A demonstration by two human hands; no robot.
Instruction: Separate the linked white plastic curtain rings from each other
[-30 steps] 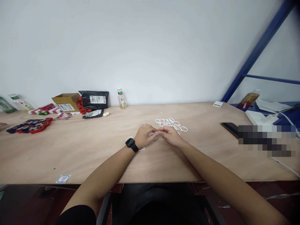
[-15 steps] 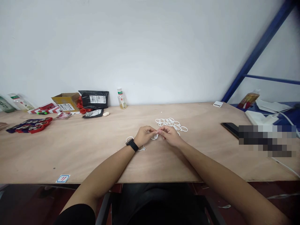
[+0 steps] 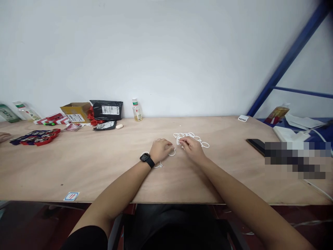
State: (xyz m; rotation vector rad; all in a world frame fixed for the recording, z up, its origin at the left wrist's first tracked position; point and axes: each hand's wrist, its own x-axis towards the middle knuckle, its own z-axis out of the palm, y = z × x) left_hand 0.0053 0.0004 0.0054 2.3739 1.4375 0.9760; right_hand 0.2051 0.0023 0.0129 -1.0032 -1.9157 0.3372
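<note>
My left hand (image 3: pixel 160 150), with a black watch (image 3: pixel 147 159) on its wrist, is closed, and a thin white ring (image 3: pixel 172 155) shows at its fingertips. My right hand (image 3: pixel 191 149) is pinched just to the right, its fingertips at a small white piece (image 3: pixel 178 141) that looks like another ring seen edge-on. Beyond the right hand lies a loose cluster of white rings (image 3: pixel 205 145), partly hidden by its fingers. Under and beside the left wrist more white ring parts (image 3: pixel 159 165) rest on the table, partly covered.
On the wooden table (image 3: pixel 109 187) to the left are wrapped packets (image 3: pixel 39 136), an open cardboard box (image 3: pixel 75 113), a black parcel bag (image 3: pixel 108 110) and a bottle (image 3: pixel 136 110). A phone (image 3: pixel 256 146) and a white charger (image 3: pixel 243 118) lie right. Another person's hand (image 3: pixel 3 136) shows far left.
My hands, whose fingertips met before, have come apart. The right hand has shifted slightly right, and a small white piece now shows at its fingertips. The view has moved a little.
</note>
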